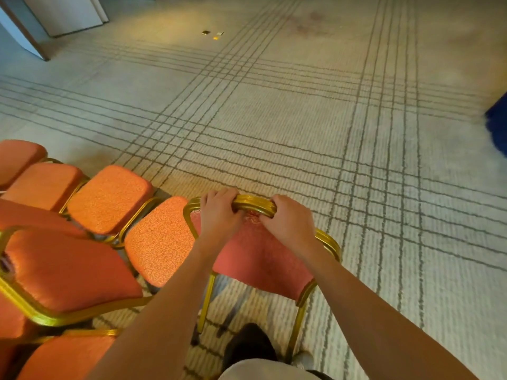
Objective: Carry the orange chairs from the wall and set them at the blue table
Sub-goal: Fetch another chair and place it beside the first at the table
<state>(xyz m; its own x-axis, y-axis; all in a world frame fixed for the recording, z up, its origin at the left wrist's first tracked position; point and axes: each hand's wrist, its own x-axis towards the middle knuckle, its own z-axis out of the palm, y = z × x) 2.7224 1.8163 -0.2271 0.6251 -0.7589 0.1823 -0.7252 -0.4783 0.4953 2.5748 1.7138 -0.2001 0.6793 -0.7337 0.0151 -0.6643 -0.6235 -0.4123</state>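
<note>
Where 2 hands' grip closes, curved ribbed gold rail [253, 205] of padded orange chair [260, 256].

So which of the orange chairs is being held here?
The rightmost chair, at the end of the row: both hands, left and right, grip the gold top of its backrest. Nothing touches the others.

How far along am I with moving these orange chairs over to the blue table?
Nothing looks finished from this view: no chair shows beside the blue table, of which only an edge is visible far right. In hand: your left hand and right hand both grip the gold top rail of one chair. Left: carrying it across, then the row of orange chairs on your left.
</note>
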